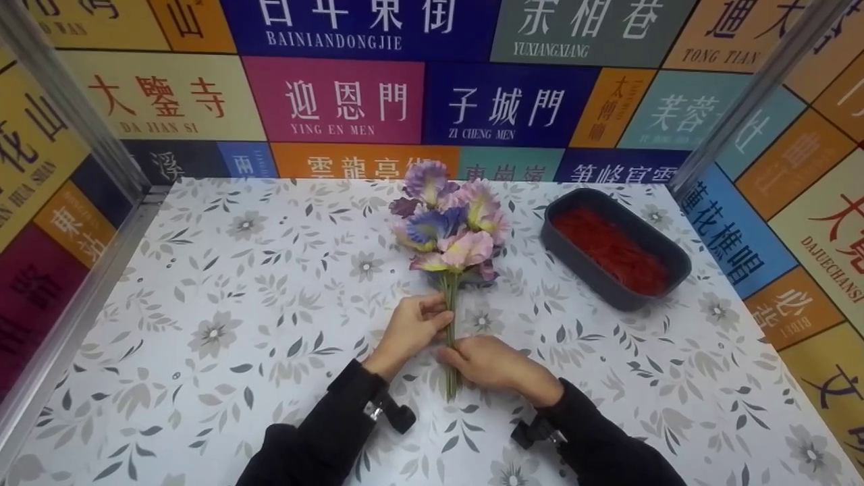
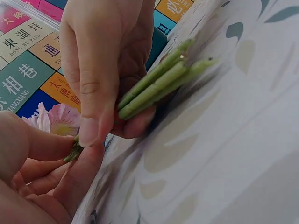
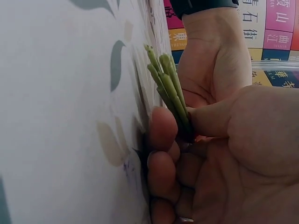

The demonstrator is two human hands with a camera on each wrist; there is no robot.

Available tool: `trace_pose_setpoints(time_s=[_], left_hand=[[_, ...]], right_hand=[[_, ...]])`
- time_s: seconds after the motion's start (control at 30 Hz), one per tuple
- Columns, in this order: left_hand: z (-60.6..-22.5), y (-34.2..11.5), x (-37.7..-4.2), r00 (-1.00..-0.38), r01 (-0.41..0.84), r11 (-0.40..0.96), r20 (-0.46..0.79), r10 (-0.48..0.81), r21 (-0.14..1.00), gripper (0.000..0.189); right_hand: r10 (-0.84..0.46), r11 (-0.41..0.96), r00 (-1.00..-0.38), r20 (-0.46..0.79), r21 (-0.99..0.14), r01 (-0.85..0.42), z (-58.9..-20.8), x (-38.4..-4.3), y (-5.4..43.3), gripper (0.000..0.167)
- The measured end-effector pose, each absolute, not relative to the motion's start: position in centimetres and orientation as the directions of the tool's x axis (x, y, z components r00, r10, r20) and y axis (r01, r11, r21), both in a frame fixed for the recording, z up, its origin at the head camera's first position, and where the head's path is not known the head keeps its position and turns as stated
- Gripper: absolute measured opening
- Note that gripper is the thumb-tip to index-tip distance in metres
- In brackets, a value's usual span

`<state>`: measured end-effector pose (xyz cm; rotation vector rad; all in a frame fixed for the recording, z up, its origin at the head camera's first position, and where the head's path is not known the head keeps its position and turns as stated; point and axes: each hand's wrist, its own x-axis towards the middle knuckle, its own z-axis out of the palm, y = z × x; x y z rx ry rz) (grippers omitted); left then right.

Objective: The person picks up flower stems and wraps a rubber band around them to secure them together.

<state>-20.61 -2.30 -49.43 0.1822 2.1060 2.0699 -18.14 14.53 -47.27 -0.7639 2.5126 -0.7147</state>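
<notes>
A bunch of artificial flowers [image 1: 466, 250] in purple, pink and blue lies on the table, blooms pointing away from me. My left hand [image 1: 410, 327] pinches its green stems [image 2: 154, 86] between thumb and fingers, just below the blooms. Nearer to me, my right hand [image 1: 489, 363] grips the same stems, its thumb pressed against them and its fingers curled behind. The cut stem ends [image 3: 170, 84] stick out past the right hand. A small bit of red [image 3: 200, 138] shows by the stems at the right hand; its kind is mostly hidden.
At the back right stands a dark grey rectangular container [image 1: 607, 290] holding a heap of thin red strands [image 1: 607, 250]. A white cloth with a leaf and flower print [image 1: 216, 378] covers the table. Colourful printed panels [image 1: 337, 101] rise behind and at both sides.
</notes>
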Motion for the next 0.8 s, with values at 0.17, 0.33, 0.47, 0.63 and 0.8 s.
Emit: trace_pose_setpoints(time_s=[0.17, 0.33, 0.47, 0.63, 0.8], left_hand=[[-49.95, -2.29, -20.81, -0.972, -0.075, -0.029, -0.066, 0.227, 0.997, 0.04], [-50.19, -2.44, -20.93, -0.971, -0.087, -0.054, -0.073, 0.227, 0.995, 0.039], [-50.19, -2.48, -20.91, -0.97, -0.114, -0.082, -0.094, 0.223, 0.99, 0.039], [-50.32, -2.26, -20.79, -0.966, -0.133, -0.132, -0.099, 0.241, 0.982, 0.04], [-50.41, -2.14, -20.69, -0.97, -0.132, -0.146, -0.098, 0.221, 0.98, 0.043]], right_hand=[[-0.603, 0.712, -0.77, -0.211, -0.579, -0.398, -47.33, -18.2, 14.52, 0.046], [-0.589, 0.721, -0.783, -0.199, -0.568, -0.398, -47.47, -18.13, 14.38, 0.045], [-0.571, 0.738, -0.797, -0.197, -0.549, -0.393, -47.49, -18.11, 14.33, 0.042], [-0.549, 0.758, -0.818, -0.171, -0.514, -0.402, -47.48, -18.06, 14.56, 0.039], [-0.547, 0.758, -0.819, -0.172, -0.517, -0.398, -47.36, -17.96, 14.61, 0.039]])
